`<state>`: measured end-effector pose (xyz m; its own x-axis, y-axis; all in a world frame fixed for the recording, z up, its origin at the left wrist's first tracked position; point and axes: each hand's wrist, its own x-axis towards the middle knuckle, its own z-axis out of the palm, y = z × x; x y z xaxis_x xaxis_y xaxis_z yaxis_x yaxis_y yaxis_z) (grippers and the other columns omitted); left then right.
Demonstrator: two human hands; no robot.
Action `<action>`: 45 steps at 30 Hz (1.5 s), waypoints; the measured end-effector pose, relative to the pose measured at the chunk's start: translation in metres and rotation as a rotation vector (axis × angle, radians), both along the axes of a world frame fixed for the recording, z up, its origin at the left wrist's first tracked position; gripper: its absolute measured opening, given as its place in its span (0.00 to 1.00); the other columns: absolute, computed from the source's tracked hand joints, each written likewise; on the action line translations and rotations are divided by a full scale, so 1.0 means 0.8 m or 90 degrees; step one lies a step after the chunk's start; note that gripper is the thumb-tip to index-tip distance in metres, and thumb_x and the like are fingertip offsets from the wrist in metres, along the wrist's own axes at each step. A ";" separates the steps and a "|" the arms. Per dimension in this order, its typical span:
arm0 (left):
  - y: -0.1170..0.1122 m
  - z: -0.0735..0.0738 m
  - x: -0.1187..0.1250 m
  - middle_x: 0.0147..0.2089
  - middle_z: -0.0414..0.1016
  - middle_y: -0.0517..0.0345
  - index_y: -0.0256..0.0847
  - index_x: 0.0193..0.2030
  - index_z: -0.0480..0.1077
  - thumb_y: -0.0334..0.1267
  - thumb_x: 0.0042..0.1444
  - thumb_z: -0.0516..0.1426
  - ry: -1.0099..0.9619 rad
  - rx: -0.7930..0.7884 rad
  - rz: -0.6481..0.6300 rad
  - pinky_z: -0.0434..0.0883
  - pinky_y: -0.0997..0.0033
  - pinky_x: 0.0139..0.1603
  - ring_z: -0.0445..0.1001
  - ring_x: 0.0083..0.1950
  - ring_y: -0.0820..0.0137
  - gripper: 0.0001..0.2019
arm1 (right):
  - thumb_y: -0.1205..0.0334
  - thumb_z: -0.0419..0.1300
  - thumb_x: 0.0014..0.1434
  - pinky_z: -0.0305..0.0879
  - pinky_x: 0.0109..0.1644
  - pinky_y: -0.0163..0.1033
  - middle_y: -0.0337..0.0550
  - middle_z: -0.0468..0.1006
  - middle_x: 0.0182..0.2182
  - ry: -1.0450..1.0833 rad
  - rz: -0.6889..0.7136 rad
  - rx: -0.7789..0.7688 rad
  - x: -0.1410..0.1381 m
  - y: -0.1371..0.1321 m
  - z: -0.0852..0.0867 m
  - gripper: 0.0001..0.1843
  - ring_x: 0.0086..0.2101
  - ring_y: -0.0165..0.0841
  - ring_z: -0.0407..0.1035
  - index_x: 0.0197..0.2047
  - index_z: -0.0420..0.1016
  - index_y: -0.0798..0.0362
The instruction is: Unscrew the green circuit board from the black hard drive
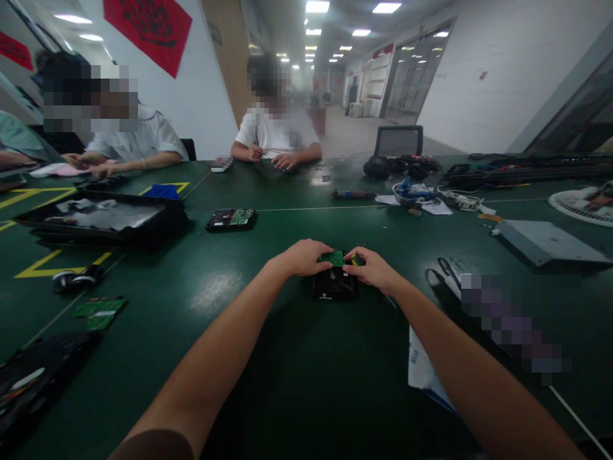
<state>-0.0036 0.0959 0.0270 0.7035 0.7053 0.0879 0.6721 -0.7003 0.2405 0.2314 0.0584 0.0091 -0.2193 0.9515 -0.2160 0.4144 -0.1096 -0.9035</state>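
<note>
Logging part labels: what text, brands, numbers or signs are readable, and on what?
Nothing reads with certainty.
Large red poster: dark brushed characters, not legible.
White-and-blue packet: blue letters, too blurred.
Black device at centre: white marks, too small.
Unit beyond, left: label too small.

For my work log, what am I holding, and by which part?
Your left hand grips the green board by its left edge. Your right hand, at the board's right edge, also seems to hold a yellow object; which part is unclear.

dk brown sleeve [158, 444] w/ curved edge on l arm [230, 329]; r forearm [450, 338], l hand [309, 257], r hand [371, 268] bare.
</note>
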 end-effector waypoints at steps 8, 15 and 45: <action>-0.001 0.000 0.002 0.62 0.74 0.46 0.41 0.62 0.71 0.49 0.63 0.56 0.011 0.010 -0.021 0.67 0.55 0.61 0.73 0.62 0.53 0.23 | 0.55 0.70 0.52 0.61 0.25 0.31 0.37 0.70 0.33 -0.003 -0.003 0.005 0.001 0.001 -0.003 0.19 0.25 0.25 0.63 0.46 0.74 0.48; 0.003 -0.004 0.000 0.63 0.73 0.47 0.41 0.60 0.72 0.48 0.63 0.56 -0.014 -0.002 -0.041 0.66 0.56 0.63 0.72 0.63 0.54 0.22 | 0.56 0.67 0.54 0.55 0.22 0.31 0.36 0.70 0.32 0.075 -0.045 0.010 0.010 0.003 -0.004 0.22 0.23 0.24 0.62 0.51 0.68 0.49; 0.006 -0.006 -0.003 0.61 0.75 0.49 0.44 0.61 0.71 0.44 0.62 0.57 -0.043 -0.036 -0.065 0.66 0.60 0.61 0.74 0.60 0.57 0.21 | 0.60 0.56 0.66 0.70 0.56 0.45 0.48 0.71 0.55 0.005 -0.212 0.486 0.004 0.000 0.076 0.25 0.49 0.37 0.74 0.63 0.55 0.45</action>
<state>-0.0061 0.1008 0.0218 0.7659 0.6353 0.0989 0.5790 -0.7484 0.3235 0.2342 0.0584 0.0701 0.1000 0.8511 0.5153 0.4622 0.4189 -0.7816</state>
